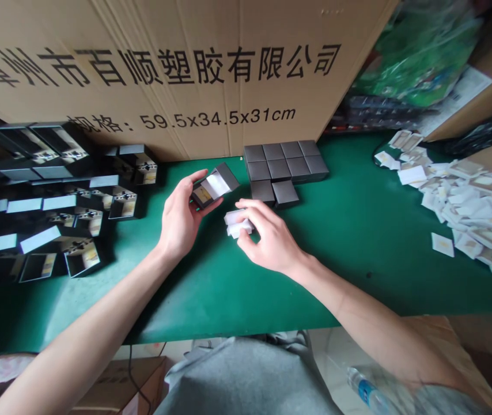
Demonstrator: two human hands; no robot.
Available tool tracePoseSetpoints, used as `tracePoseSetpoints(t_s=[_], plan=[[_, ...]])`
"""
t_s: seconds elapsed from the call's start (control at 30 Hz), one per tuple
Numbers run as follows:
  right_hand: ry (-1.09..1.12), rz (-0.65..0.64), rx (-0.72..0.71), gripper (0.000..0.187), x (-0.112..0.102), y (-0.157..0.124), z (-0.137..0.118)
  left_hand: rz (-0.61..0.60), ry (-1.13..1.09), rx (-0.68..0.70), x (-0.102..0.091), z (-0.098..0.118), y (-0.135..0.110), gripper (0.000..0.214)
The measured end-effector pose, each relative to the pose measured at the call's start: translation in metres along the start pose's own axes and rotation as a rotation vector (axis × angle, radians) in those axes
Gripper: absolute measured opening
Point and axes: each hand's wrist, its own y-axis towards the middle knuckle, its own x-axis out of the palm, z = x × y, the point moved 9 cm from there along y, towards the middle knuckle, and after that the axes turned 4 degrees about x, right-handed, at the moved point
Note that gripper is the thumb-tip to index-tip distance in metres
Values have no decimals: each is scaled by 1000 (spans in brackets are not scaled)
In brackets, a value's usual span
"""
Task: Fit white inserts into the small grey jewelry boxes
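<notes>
My left hand (pixel 181 216) is closed around a small dark hinged box (pixel 205 195) with its lid raised. White lining shows inside the lid, and something yellowish shows in the base. Just right of it, my right hand (pixel 269 233) pinches a small white folded insert (pixel 238 223) between thumb and fingers, apart from the box. Beyond that hand, several closed dark boxes (pixel 287 160) sit packed together in rows on the green tabletop (pixel 229 282).
Several open dark boxes (pixel 82 259) stand in rows at the left. A loose heap of white inserts (pixel 466 196) lies at the right. A large cardboard carton (pixel 177 104) walls off the back, with a green plastic bag (pixel 427 52) at the back right.
</notes>
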Motion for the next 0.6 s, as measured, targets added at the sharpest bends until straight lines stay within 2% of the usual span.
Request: tracePoseSetpoints(t_s=[0.3,0.6], plan=[[-86,-267,-41,18,19,-1,1,-66,-159,-72,10,-3,-5,46],[-101,-247,-5,23,17,-2,3,-78,-266,-194,13,-9,-5,44]])
